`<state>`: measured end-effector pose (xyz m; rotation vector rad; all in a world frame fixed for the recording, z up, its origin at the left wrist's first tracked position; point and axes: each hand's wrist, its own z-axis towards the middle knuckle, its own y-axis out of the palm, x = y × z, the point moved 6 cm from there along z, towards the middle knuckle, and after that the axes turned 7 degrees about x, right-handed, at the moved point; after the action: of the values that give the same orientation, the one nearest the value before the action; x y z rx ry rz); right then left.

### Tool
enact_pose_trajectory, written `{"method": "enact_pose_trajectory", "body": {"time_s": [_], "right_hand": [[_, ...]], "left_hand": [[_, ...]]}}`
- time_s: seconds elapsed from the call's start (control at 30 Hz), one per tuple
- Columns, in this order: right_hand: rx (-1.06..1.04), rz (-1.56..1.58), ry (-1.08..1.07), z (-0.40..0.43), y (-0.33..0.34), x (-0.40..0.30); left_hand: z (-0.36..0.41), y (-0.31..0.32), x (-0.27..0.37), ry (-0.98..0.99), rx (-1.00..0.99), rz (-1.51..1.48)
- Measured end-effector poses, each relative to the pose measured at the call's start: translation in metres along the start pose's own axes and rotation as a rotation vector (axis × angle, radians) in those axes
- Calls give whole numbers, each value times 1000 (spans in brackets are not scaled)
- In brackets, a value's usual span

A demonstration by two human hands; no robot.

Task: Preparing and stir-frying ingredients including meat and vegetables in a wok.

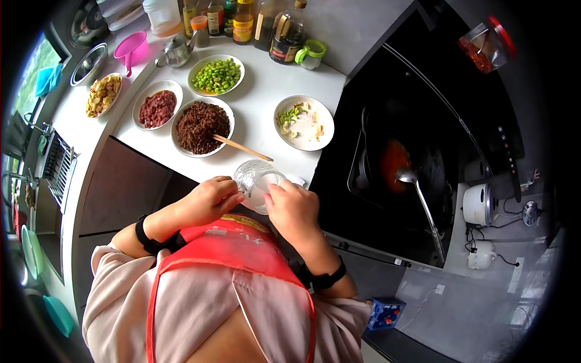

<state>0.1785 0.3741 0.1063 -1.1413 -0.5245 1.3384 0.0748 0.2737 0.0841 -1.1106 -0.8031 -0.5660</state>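
Note:
A clear textured jar (258, 181) with whitish contents stands at the near edge of the white counter, between my hands. My left hand (209, 202) is closed at the jar's left side, its fingertips by the rim. My right hand (292, 208) pinches something at the jar's mouth; what it holds is hidden by the fingers. Just beyond lies a pair of wooden chopsticks (245, 147), their tips in a bowl of dark brown minced food (203, 127). A plate with chopped green pepper and garlic (304, 122) sits farther right.
Bowls of raw meat (157, 109), green beans (216, 76) and sliced food (104, 95) stand left. Sauce bottles (243, 22) and a green-lidded jar (311, 54) line the back. On the right, a metal ladle (420, 195) rests in a wok with red oil (394, 161). A rice cooker (476, 204) stands beyond.

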Motion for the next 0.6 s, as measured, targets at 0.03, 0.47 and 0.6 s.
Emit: {"method": "enact_pose_trajectory", "body": {"time_s": [0.03, 0.47, 0.6], "right_hand": [[4, -1, 5, 1, 5, -1], [-197, -108, -24, 5, 44, -6], [-156, -52, -5, 9, 38, -10]], "left_hand": [[2, 0, 3, 16, 23, 32], [-6, 3, -2, 74, 21, 120], [-8, -1, -3, 35, 31, 78]]}}
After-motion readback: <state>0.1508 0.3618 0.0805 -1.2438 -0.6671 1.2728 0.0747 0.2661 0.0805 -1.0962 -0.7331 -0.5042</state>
